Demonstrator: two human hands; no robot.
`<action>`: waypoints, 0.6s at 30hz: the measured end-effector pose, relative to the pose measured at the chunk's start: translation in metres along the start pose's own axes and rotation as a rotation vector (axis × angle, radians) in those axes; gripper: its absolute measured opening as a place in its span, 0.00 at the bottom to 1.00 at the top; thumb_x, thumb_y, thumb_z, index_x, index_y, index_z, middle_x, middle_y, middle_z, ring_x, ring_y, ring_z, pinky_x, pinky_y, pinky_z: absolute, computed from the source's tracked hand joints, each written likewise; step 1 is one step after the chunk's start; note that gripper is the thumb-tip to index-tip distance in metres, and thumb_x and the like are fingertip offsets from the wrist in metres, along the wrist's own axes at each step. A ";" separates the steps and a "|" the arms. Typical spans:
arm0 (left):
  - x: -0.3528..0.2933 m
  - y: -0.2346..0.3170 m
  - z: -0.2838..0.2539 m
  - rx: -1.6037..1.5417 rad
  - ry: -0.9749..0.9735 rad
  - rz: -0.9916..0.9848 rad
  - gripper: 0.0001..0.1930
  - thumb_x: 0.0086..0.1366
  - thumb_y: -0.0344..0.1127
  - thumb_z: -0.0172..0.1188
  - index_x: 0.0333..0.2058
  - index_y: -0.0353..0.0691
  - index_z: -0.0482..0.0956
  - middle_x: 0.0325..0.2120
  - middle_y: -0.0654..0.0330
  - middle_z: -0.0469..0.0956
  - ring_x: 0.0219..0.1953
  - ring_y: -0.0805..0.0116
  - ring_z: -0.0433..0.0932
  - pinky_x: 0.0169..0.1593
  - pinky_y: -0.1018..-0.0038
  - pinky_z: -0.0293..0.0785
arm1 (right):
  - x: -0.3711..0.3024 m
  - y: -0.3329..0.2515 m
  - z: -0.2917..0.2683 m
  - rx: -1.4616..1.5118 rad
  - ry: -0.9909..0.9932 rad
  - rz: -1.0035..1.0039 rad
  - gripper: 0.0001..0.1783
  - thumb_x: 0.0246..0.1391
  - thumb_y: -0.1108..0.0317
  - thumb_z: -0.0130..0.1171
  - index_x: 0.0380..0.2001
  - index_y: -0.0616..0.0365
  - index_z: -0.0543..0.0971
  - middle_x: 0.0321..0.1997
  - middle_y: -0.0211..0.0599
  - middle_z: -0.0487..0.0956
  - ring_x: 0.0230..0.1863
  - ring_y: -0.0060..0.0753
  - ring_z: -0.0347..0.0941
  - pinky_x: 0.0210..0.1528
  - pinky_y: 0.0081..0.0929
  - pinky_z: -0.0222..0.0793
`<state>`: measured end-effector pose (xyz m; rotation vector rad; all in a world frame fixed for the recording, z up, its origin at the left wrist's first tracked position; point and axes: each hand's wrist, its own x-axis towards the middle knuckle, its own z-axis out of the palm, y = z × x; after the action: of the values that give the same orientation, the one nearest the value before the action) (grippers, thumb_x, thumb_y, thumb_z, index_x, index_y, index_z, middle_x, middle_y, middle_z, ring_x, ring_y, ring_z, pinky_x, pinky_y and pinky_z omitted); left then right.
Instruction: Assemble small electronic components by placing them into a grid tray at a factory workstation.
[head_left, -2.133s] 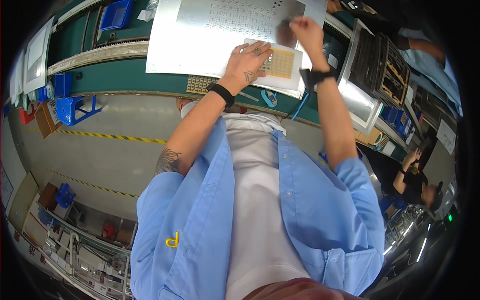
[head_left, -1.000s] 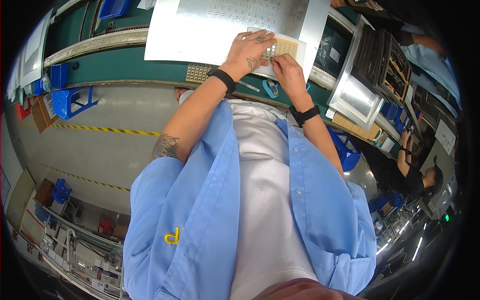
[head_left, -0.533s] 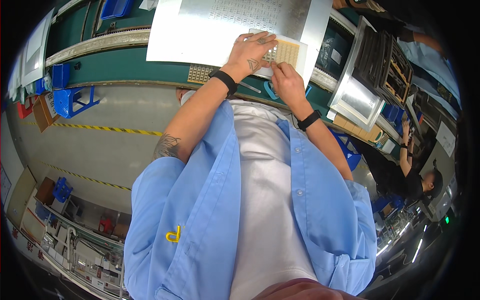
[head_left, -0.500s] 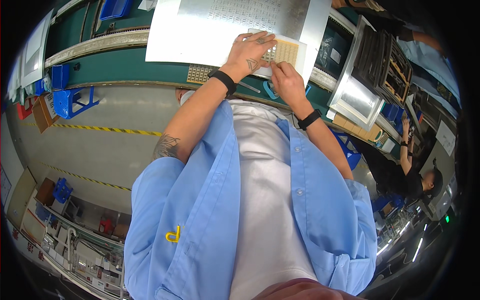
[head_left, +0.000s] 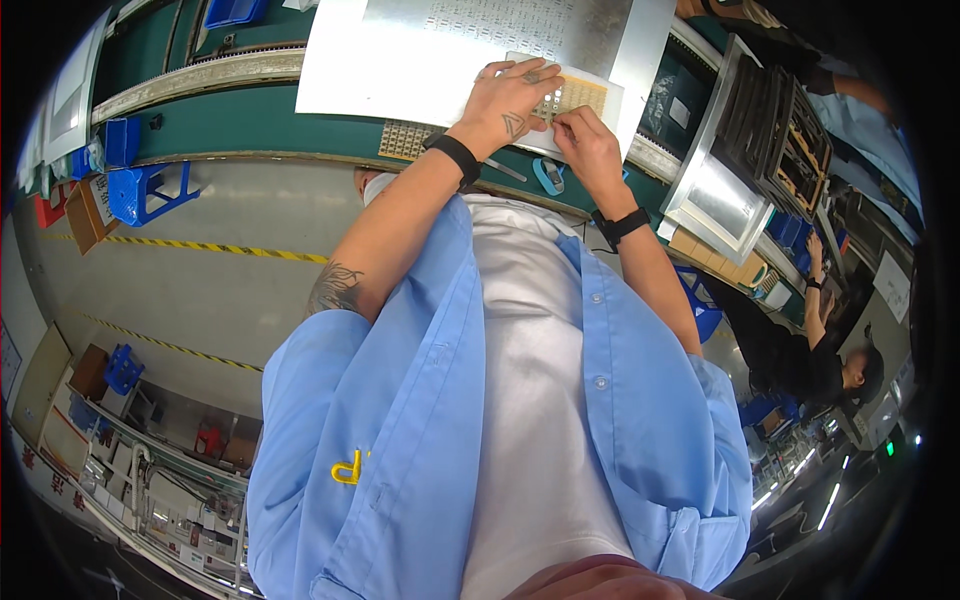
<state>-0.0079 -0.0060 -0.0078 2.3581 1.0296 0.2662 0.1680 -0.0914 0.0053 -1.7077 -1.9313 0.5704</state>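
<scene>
Workbench (head_left: 250,110): yellow panel (head_left: 578,95) under hands (head_left: 512,98).

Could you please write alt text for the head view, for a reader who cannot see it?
Seen from above, a person in a blue shirt presses the left hand flat on a small yellow grid panel while the right hand pinches its near edge. The panel lies on a large metal sheet on a green workbench; another person sits at far right.

The right hand (head_left: 590,150) has dropped to the tan perforated panel (head_left: 575,95).
</scene>
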 end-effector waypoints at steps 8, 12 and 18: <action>-0.001 0.001 -0.004 0.016 -0.022 0.017 0.36 0.54 0.45 0.72 0.63 0.53 0.72 0.67 0.74 0.67 0.71 0.71 0.61 0.69 0.62 0.56 | 0.007 -0.013 -0.011 -0.220 -0.052 -0.162 0.05 0.50 0.74 0.65 0.32 0.59 0.80 0.32 0.37 0.76 0.33 0.39 0.79 0.33 0.34 0.77; 0.002 0.001 -0.003 -0.004 -0.023 0.019 0.35 0.54 0.45 0.71 0.62 0.52 0.73 0.67 0.73 0.68 0.71 0.70 0.61 0.69 0.62 0.56 | -0.001 -0.027 -0.003 -0.418 -0.129 -0.152 0.03 0.51 0.72 0.61 0.30 0.58 0.78 0.30 0.38 0.74 0.34 0.41 0.79 0.33 0.35 0.78; 0.000 0.000 -0.002 -0.011 -0.017 0.017 0.35 0.54 0.44 0.72 0.62 0.52 0.72 0.68 0.73 0.67 0.70 0.69 0.61 0.68 0.60 0.57 | 0.008 -0.027 -0.008 -0.429 -0.252 -0.065 0.03 0.52 0.72 0.58 0.28 0.58 0.80 0.31 0.40 0.76 0.32 0.45 0.79 0.36 0.40 0.78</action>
<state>-0.0082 -0.0051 -0.0061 2.3564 0.9984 0.2563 0.1514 -0.0873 0.0286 -1.8876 -2.4171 0.3791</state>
